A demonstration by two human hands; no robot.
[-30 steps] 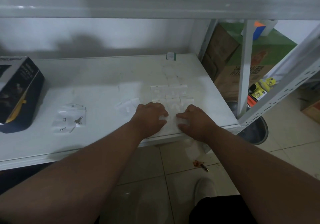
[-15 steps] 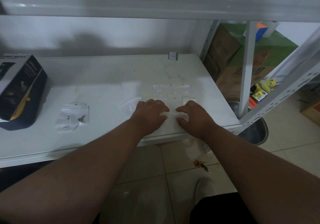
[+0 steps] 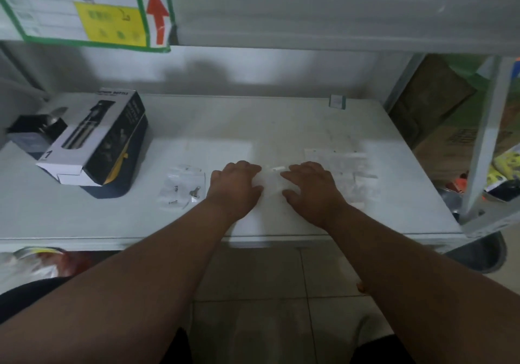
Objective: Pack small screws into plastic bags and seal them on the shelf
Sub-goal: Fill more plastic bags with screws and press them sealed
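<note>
Screws (image 3: 184, 193), a few of them, lie on a clear plastic bag (image 3: 181, 186) at about nine o'clock from my left hand (image 3: 235, 187), not yet packed. Between my hands I hold a second small bag (image 3: 271, 179) flat on the white shelf (image 3: 281, 127): the fingers of my left hand curl over its left edge, and those of my right hand (image 3: 311, 190) over its right edge, thumbs low at the near side. Whether this bag holds screws, or whether its strip is pressed shut, is too pale and blurred to tell. At three o'clock from my right hand lies a spread of flat bags (image 3: 342, 163); whether they are filled I cannot tell. By my reckoning the job is partway along at best: one bag is in hand at the sealing or opening step, loose screws wait to the left, and more bags wait to the right. A dark printed box (image 3: 104, 141) sits at ten o'clock, well apart from the work. A green-bordered label (image 3: 84, 11) hangs from the shelf above.
</note>
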